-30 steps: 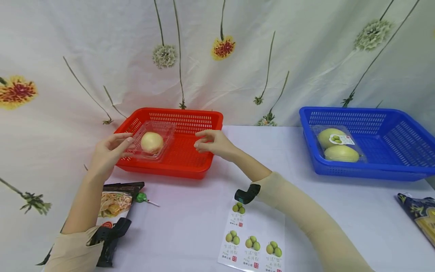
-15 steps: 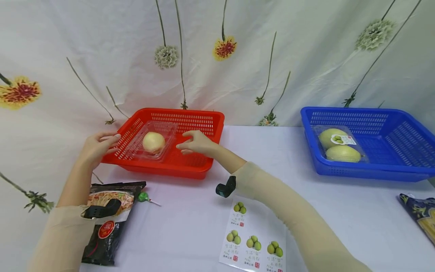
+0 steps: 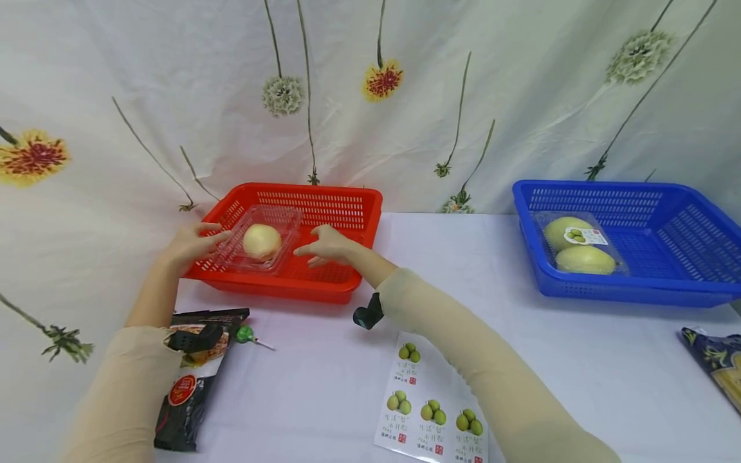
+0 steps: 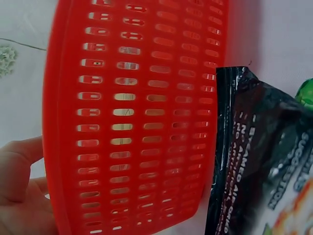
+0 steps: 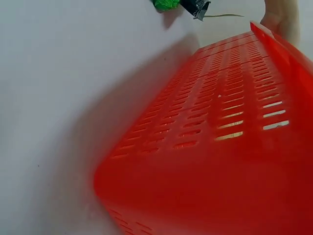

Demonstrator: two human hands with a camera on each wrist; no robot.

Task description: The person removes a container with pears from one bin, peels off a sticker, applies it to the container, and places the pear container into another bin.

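Note:
A red basket [image 3: 301, 287] stands at the back left of the table. Inside it, toward the left, lies a clear plastic box [image 3: 283, 222] with a round, pale yellow fruit [image 3: 262, 242] in it. My left hand [image 3: 193, 247] is over the basket's left rim with its fingers loosely bent, close to the box's left side. My right hand [image 3: 330, 246] hovers over the basket's right part, fingers spread toward the box and holding nothing. In the left wrist view, part of my left hand [image 4: 24, 181] shows beside the basket's outer wall; its fingertips are hidden.
A blue basket [image 3: 625, 289] at the right holds a wrapped pack of two yellow-green fruits [image 3: 585, 259] with a label. In front lie a black food packet [image 3: 182, 411], a green lollipop [image 3: 246, 334] and a pear sticker sheet [image 3: 417, 411]. Another packet [image 3: 718, 366] lies far right.
My left hand moved left to the basket's rim, then back right toward the box. My right hand moved left over the basket, its fingers now more spread. The box stays in place.

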